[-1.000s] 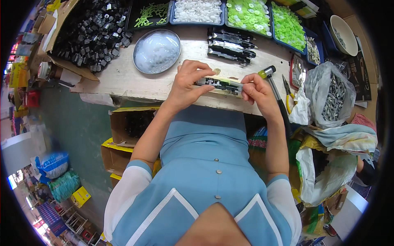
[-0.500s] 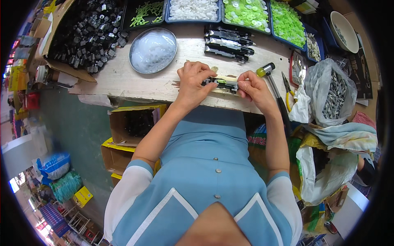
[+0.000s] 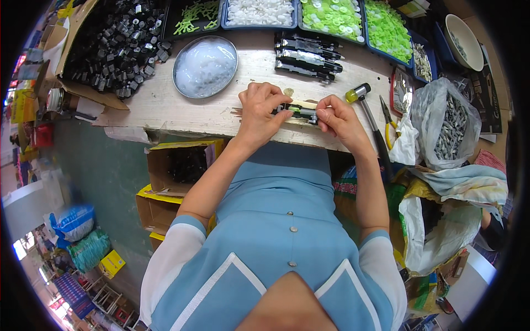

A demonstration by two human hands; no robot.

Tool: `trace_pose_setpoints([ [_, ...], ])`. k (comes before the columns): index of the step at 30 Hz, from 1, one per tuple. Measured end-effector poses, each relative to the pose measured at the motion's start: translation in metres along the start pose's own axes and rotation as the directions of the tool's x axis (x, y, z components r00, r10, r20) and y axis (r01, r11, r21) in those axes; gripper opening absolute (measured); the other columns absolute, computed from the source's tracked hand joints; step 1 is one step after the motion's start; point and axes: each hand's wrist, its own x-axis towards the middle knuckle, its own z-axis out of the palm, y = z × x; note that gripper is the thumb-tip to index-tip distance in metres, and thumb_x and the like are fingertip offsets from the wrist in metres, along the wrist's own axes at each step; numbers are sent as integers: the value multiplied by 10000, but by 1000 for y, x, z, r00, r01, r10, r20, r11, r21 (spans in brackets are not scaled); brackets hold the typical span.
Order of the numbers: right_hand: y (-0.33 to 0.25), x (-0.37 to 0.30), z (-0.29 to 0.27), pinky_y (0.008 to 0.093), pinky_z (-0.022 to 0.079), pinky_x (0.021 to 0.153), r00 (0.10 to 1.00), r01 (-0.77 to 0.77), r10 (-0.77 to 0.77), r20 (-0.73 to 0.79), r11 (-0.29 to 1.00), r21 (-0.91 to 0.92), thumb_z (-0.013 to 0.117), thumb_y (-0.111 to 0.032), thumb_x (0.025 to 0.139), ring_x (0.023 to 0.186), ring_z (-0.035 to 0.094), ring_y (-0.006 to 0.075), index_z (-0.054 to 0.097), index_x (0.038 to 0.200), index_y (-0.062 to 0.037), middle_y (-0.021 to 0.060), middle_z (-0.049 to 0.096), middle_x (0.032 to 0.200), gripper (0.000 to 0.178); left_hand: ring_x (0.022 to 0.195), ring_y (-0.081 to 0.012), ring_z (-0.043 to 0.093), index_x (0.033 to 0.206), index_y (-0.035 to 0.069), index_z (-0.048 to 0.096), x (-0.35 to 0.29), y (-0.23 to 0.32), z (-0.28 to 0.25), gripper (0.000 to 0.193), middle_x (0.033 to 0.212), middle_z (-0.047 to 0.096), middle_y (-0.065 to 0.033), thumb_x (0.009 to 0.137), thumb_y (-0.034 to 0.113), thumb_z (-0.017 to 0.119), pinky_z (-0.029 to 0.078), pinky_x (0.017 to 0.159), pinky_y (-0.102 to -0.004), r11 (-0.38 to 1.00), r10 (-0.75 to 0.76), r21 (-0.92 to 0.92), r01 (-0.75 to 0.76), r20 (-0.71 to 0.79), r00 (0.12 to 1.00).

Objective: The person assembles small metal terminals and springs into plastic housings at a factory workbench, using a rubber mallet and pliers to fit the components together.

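Near the front edge of the workbench lies a slim black part with a bright green piece in it (image 3: 300,112). My left hand (image 3: 259,109) grips its left end between thumb and fingers. At its right end, my right hand (image 3: 339,120) is closed with thumb and fingertips pinched on it. A cream-coloured strip (image 3: 303,103) shows just behind the part. Farther back, several similar black assemblies (image 3: 306,58) with shiny metal faces lie in a stack. The fingers hide both ends of the held part.
A round dish of whitish grease (image 3: 205,67) stands left of the stack. Right of my hands lie a hammer (image 3: 371,118) and yellow-handled pliers (image 3: 391,132). A plastic bag of small metal parts (image 3: 450,129) sits beyond. Trays of green pieces (image 3: 331,19) line the back; black parts (image 3: 124,47) fill a box.
My right hand has shifted slightly left along the black part, its fingertips still pinched at the right end. My left hand stays in place.
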Motion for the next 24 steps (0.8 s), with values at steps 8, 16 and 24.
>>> trace_pose_setpoints([
  [8,2,2,1,200,333,495,1000,15,-15,-6,999,-37,513,-134,862,534,405,46,505,827,-43,-33,476,598,99,897,-197,442,809,115,657,0,0,0,196,868,540,-4,620,129,709,273,792,-348,1000,8,-7,-8,-14,1000],
  [16,2,4,-1,214,338,485,998,-29,21,-60,990,-138,570,-133,836,537,426,50,501,805,-46,-13,496,588,115,872,-175,458,670,139,640,-1,-1,3,106,819,549,41,616,85,713,280,777,-345,997,75,7,-75,-55,996],
  [24,1,5,-4,204,305,439,995,-90,87,-52,993,-70,590,-137,829,499,413,46,491,778,-61,-17,489,576,135,870,-174,459,665,133,636,-2,0,3,108,817,556,42,611,85,716,278,779,-340,998,62,12,-62,-46,997],
])
